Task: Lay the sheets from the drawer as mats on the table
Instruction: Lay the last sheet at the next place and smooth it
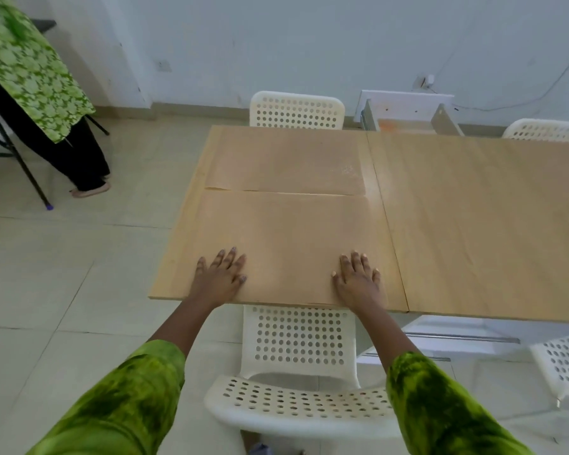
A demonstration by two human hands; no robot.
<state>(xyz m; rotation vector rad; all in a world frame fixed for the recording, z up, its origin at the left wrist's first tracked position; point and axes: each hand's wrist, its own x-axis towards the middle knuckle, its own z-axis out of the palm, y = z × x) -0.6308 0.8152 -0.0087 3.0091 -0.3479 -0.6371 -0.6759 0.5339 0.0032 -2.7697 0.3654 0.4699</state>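
Note:
Two brown paper sheets lie flat on the left half of the wooden table [473, 224]. The near sheet [286, 231] reaches the table's front edge; the far sheet [286, 159] lies just behind it, their edges meeting. My left hand [222, 274] presses flat on the near sheet's front left part, fingers spread. On the same sheet's front right part rests my right hand [358, 277], also flat. A white drawer [408, 113] stands open beyond the table's far edge.
White perforated chairs stand at the near edge [299, 372], the far edge [296, 110], far right [546, 129] and near right [565, 362]. A person in green clothing [37, 77] stands at the far left by a black folding stand.

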